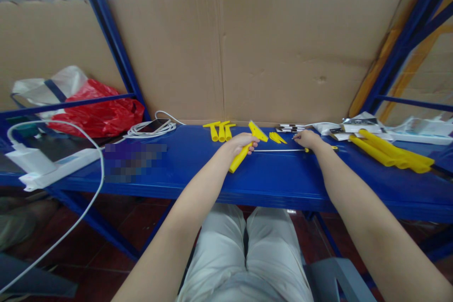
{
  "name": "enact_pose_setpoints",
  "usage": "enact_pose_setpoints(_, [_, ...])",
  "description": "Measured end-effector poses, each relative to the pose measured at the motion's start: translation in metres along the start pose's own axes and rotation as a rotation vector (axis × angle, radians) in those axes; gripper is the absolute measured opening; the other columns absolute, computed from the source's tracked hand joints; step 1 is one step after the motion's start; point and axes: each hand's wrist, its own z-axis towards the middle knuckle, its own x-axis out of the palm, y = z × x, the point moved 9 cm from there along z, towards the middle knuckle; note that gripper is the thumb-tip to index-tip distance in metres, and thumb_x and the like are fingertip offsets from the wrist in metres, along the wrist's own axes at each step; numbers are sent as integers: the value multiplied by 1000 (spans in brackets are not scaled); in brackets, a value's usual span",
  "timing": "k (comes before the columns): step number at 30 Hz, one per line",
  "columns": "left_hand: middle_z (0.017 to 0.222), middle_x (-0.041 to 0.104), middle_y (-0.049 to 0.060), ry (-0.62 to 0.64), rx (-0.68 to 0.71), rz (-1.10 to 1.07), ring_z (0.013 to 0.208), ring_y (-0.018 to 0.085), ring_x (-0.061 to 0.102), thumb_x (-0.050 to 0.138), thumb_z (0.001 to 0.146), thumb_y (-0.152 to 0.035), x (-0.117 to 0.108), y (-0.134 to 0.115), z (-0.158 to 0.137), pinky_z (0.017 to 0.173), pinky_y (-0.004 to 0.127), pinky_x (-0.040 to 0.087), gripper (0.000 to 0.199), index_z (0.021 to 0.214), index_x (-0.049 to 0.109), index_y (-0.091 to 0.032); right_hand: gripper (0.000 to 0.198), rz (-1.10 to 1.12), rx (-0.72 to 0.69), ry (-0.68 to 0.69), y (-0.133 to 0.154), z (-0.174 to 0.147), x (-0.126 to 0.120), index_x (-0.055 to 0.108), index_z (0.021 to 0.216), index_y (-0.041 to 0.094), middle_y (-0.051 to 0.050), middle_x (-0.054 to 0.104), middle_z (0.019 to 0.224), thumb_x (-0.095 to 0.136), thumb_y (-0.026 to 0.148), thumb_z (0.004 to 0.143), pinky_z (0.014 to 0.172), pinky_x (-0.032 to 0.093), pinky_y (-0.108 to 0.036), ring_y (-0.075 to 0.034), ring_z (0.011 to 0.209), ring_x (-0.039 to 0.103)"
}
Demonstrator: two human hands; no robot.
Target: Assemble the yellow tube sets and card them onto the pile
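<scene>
My left hand (243, 143) is wrapped round the handle of a yellow plastic scraper (239, 159), its wide head angled up past my fingers. At the table's right middle, my right hand (306, 138) has its fingertips pinched together; whatever is between them is too small to make out. Beneath that hand and across to the left lies a long thin metal rod (279, 150), with yellow showing at its right end, perhaps a screwdriver. Small yellow pointed pieces (277, 138) rest between my hands. Several yellow T-shaped scrapers (222, 132) lie left of my left hand.
Yellow tubular handles (392, 153) are piled at the right beside silvery packets (363, 125). Flat black-and-white strips (290, 128) lie near the cardboard wall (276, 56). At left are a phone (155, 125), a coiled white cable (132, 131), a power strip (67, 165) and a red bag (102, 111).
</scene>
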Motion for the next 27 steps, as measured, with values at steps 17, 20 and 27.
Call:
enact_pose_setpoints(17, [49, 40, -8, -1, -4, 3, 35, 4, 34, 44, 87, -5, 0, 0, -1, 39, 17, 26, 21, 72, 41, -19, 29, -28, -19, -56, 21, -6, -9, 69, 102, 16, -14, 68, 103, 50, 30, 84, 83, 47, -31, -25, 103, 61])
enact_pose_setpoints(20, [49, 41, -8, 6, 0, 4, 35, 4, 34, 45, 87, -5, 0, 0, 0, 38, 17, 26, 21, 71, 41, -18, 31, -31, 23, -52, 24, -9, -9, 67, 106, 13, -16, 66, 107, 50, 26, 84, 85, 47, -32, -26, 106, 60])
enact_pose_setpoints(27, [48, 41, -8, 12, 11, 11, 34, 3, 34, 45, 87, -5, 0, 0, 2, 37, 16, 26, 19, 73, 44, -17, 41, -43, 59, -44, 28, -10, -7, 60, 119, 6, -23, 62, 114, 51, 21, 82, 87, 47, -34, -29, 111, 59])
